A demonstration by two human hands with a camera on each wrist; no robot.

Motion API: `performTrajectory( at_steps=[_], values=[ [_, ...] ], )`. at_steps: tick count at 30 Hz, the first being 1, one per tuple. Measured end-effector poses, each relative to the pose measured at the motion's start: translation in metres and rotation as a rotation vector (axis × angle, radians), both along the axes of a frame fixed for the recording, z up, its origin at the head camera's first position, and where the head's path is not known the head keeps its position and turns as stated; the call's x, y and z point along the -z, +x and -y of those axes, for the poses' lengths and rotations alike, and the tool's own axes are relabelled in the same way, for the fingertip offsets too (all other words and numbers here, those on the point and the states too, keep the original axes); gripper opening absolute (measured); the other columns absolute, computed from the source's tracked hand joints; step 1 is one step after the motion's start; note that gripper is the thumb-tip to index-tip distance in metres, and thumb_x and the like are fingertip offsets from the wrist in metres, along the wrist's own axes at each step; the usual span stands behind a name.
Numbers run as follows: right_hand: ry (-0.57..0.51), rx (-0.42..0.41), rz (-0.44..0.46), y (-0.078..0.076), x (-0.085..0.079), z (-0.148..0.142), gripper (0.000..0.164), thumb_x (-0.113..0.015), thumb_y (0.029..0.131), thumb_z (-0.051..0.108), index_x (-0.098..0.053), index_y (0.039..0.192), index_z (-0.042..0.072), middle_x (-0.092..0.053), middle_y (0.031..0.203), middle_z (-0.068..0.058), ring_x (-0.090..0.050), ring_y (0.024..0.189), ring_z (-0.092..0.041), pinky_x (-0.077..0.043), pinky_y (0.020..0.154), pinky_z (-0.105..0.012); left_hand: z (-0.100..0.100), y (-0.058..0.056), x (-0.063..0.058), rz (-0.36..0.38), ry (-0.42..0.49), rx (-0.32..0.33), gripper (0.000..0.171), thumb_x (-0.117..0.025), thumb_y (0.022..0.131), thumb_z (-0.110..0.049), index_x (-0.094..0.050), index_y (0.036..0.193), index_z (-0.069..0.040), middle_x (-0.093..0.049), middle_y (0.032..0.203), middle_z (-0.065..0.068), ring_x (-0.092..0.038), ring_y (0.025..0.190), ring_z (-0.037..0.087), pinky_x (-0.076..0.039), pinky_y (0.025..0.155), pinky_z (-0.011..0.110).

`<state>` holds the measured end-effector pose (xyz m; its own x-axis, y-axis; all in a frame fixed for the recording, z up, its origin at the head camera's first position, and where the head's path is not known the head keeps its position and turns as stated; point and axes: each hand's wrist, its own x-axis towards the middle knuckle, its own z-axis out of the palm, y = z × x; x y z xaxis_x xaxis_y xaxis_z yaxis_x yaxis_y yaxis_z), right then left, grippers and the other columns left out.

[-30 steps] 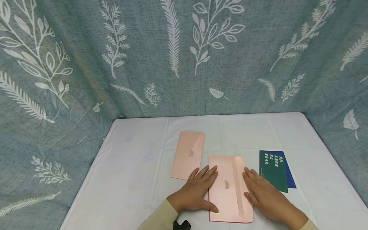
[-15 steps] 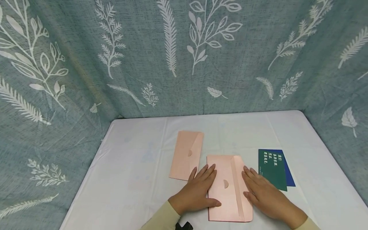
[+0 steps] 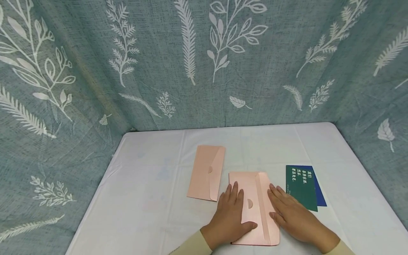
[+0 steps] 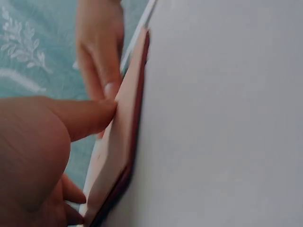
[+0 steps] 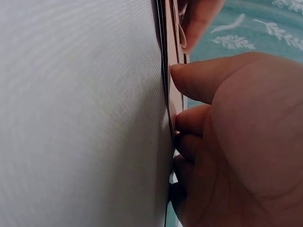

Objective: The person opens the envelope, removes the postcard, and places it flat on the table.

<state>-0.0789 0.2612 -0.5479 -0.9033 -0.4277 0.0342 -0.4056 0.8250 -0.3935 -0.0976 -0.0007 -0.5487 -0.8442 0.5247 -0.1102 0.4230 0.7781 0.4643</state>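
Left hand (image 3: pixel 228 217) lies on the left part of a pink envelope (image 3: pixel 255 196), fingers straight, thumb spread away; right hand (image 3: pixel 294 217) rests along the envelope's right edge, fingers straight and close together. Second envelope (image 3: pixel 206 171) lies ahead and left of the left hand; green card (image 3: pixel 301 186), overlapping a blue card (image 3: pixel 321 196), lies just beside the right hand, on its outer side.

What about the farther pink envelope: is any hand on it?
No, the left hand and the right hand both touch the nearer envelope.
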Motion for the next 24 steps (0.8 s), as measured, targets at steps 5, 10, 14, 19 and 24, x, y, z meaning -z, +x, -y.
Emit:
performTrajectory(
  at_steps=[5,10,14,19,24],
  values=[
    [0.004,0.002,-0.007,0.000,0.001,0.000,0.067,-0.069,0.108,0.031,-0.047,0.163,-0.001,-0.036,0.172,-0.016,-0.033,0.157,-0.041,-0.035,0.118,-0.063,-0.017,0.008,0.004,-0.030,0.026,-0.064,0.108,-0.076,0.097,-0.062,-0.032,0.165,0.010,-0.008,0.177,0.028,-0.004,0.163,0.045,-0.019,0.125,0.064],
    [-0.006,0.002,-0.005,0.000,0.000,-0.001,0.067,-0.069,0.109,0.032,-0.047,0.163,0.000,-0.036,0.173,-0.015,-0.033,0.157,-0.040,-0.034,0.118,-0.063,-0.034,0.015,0.012,-0.083,0.011,-0.140,0.117,-0.068,0.094,-0.075,-0.031,0.166,0.008,-0.008,0.178,0.027,-0.006,0.163,0.044,-0.019,0.125,0.063],
    [-0.018,-0.002,-0.011,0.000,0.000,-0.002,0.066,-0.069,0.108,0.032,-0.048,0.162,0.000,-0.037,0.172,-0.015,-0.033,0.157,-0.040,-0.034,0.118,-0.064,-0.044,0.019,0.018,-0.135,-0.037,-0.181,0.120,-0.066,0.092,-0.080,-0.029,0.168,0.006,-0.007,0.178,0.025,-0.006,0.164,0.041,-0.016,0.126,0.063],
    [-0.018,0.003,0.005,0.000,0.000,-0.002,0.066,-0.069,0.108,0.032,-0.048,0.163,0.001,-0.037,0.172,-0.015,-0.033,0.158,-0.040,-0.034,0.118,-0.064,-0.045,0.019,0.020,-0.173,-0.037,-0.180,0.110,-0.068,0.097,-0.069,-0.030,0.166,0.007,-0.009,0.177,0.028,-0.009,0.163,0.044,-0.018,0.124,0.065],
    [-0.023,0.009,0.016,-0.001,-0.001,-0.002,0.066,-0.068,0.109,0.032,-0.048,0.163,0.001,-0.036,0.173,-0.014,-0.032,0.158,-0.039,-0.034,0.118,-0.064,-0.044,0.018,0.020,-0.182,0.020,-0.161,0.093,-0.070,0.100,-0.051,-0.034,0.164,0.007,-0.011,0.176,0.030,-0.010,0.162,0.048,-0.018,0.122,0.068]
  ],
)
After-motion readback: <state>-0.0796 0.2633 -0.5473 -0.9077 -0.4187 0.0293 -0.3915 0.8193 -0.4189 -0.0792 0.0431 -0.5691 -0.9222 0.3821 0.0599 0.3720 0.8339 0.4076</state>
